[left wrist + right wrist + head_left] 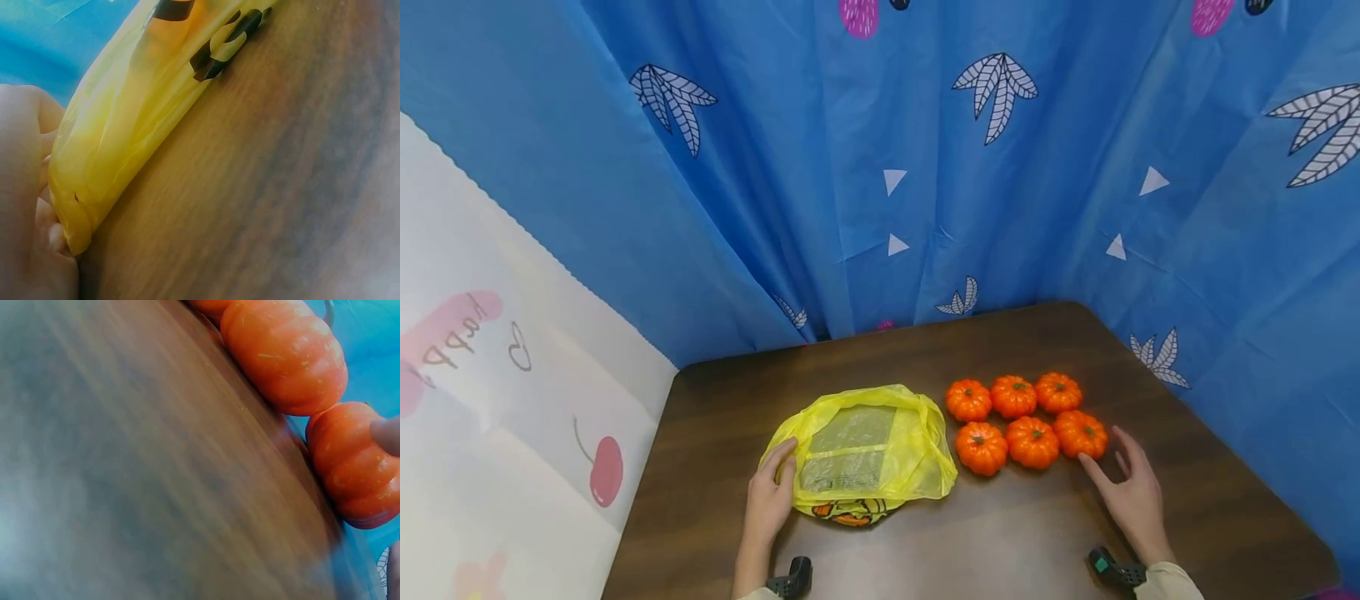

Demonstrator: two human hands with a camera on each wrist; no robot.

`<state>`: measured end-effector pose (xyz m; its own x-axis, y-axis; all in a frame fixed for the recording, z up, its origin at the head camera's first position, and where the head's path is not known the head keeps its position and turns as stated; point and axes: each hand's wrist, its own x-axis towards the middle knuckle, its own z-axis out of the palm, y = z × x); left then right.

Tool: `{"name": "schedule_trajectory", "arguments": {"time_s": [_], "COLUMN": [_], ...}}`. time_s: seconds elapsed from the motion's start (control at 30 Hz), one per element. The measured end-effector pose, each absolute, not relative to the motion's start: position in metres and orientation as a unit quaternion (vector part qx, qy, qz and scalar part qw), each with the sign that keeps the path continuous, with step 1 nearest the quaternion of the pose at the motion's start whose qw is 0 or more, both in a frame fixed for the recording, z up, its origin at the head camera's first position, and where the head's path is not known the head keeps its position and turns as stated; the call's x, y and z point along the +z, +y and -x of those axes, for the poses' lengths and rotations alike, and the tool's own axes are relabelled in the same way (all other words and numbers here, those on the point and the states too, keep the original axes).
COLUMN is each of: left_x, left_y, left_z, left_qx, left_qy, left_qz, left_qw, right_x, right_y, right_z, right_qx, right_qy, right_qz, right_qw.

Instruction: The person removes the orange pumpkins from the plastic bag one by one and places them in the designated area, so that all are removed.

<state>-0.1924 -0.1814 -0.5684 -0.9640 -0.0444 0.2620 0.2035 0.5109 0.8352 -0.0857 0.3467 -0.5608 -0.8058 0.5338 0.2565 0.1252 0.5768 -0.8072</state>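
Observation:
A yellow plastic bag (917, 467) lies on the table, its mouth spread wide and a printed pattern along its near side. At the bag's left edge is my left hand (769, 498), thumb and fingers apart and touching the plastic; the left wrist view shows the bag (125, 125) beside these fingers (53, 237). To the right of the bag, several small orange pumpkins sit in two rows. My right hand (1131, 496) is beside the front-right pumpkin (1081, 434), thumb and forefinger spread around its right side. In the right wrist view the thumb tip (386, 435) overlaps that pumpkin (353, 462).
The brown wooden table (985, 542) has a rounded far corner at the right. A blue patterned curtain (850, 167) hangs behind and to the right, and a white printed one (512, 375) at the left. Black straps (792, 579) circle both wrists.

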Motion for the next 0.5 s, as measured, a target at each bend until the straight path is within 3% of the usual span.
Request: {"name": "schedule_trajectory", "arguments": {"time_s": [0.5], "left_x": [-0.562], "left_y": [-0.185], "left_z": [0.181], "left_qx": [-0.475], "left_qy": [-0.857], "left_qz": [0.057], "left_qw": [0.19], "right_x": [-0.55], "right_y": [0.344], "right_z": [0.078], "right_qx": [0.396], "right_qy": [-0.859], "right_qz": [0.176], "right_qw": [0.274]}}
